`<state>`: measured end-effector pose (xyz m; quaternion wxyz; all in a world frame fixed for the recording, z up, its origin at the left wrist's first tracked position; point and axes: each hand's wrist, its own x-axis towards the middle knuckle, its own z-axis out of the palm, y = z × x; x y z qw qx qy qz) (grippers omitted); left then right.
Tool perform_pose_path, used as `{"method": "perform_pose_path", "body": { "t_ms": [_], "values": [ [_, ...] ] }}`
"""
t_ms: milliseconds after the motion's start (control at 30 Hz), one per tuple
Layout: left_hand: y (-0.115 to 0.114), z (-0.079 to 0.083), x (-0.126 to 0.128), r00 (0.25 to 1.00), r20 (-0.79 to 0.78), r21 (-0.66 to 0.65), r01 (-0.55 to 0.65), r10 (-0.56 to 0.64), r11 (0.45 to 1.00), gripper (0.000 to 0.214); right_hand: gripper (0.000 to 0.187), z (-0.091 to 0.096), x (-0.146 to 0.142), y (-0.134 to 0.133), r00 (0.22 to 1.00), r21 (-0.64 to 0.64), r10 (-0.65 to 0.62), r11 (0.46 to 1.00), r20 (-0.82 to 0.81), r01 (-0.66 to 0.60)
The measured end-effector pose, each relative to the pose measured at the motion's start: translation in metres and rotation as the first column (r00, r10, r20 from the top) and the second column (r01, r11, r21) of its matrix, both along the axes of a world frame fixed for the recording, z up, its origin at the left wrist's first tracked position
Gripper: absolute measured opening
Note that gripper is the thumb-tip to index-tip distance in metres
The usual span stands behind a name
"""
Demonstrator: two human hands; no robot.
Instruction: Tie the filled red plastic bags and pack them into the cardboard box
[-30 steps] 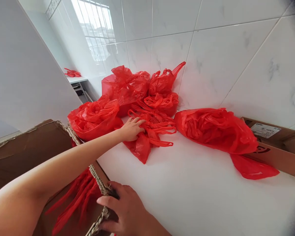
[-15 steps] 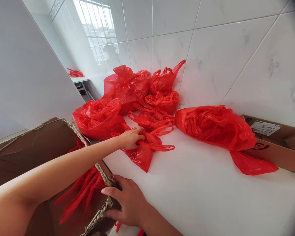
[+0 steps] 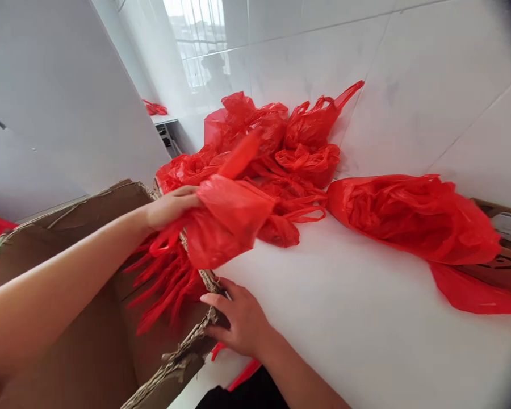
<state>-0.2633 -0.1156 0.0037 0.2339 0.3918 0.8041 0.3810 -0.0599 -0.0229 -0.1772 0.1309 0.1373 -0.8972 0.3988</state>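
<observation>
My left hand (image 3: 170, 205) grips a red plastic bag (image 3: 227, 218) by its top and holds it in the air over the edge of a brown cardboard box (image 3: 93, 284). The bag is blurred with motion. Inside the box hang several red bag handles (image 3: 166, 284). My right hand (image 3: 242, 318) rests on the box's torn rim at the edge of the white counter (image 3: 357, 318). Behind the lifted bag, a pile of red plastic bags (image 3: 289, 153) lies against the tiled wall.
A large stuffed red bag (image 3: 409, 216) lies on the counter to the right, partly over a second cardboard box (image 3: 506, 250) at the far right. A white panel (image 3: 59, 102) stands to the left. More red bags (image 3: 155, 108) sit on a distant surface.
My left hand has lifted the red bag off the counter and carried it left toward the box. The view has swung left and closer. My right hand stays on the box rim.
</observation>
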Motion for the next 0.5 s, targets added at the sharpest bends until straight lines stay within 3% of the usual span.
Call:
{"method": "perform_pose_path", "body": {
  "t_ms": [100,133,200,233,300,400,500],
  "values": [
    [-0.064,-0.002,0.008,0.933,0.249,0.031,-0.277,0.261,0.96,0.065,0.058,0.001,0.0,0.001,1.0,-0.023,0.018,1.0,0.019,-0.017],
    [-0.086,-0.006,0.01,0.854,0.385,0.001,-0.381,0.351,0.925,0.063,0.057,0.001,0.0,0.001,0.999,-0.029,0.018,0.999,0.027,-0.017],
    [-0.126,-0.021,0.013,0.601,0.63,-0.153,-0.526,0.492,0.837,0.052,0.055,0.0,0.0,0.0,0.999,-0.032,0.015,0.999,0.035,-0.014],
    [-0.143,-0.032,0.014,0.478,0.698,-0.254,-0.531,0.533,0.808,0.046,0.054,0.0,0.0,0.0,0.999,-0.031,0.012,0.999,0.035,-0.011],
    [-0.164,-0.061,0.015,0.347,0.738,-0.417,-0.44,0.579,0.795,0.036,0.052,0.0,0.0,0.0,1.0,-0.03,0.006,1.0,0.026,-0.005],
    [-0.164,-0.12,0.021,0.319,0.74,-0.497,-0.333,0.592,0.801,0.03,0.05,-0.001,0.001,0.0,1.0,-0.031,0.01,0.999,0.008,-0.009],
    [-0.141,-0.182,0.035,0.371,0.747,-0.458,-0.316,0.553,0.831,0.034,0.05,-0.001,0.002,0.001,1.0,-0.018,0.021,1.0,0.0,-0.021]
  ]
}}
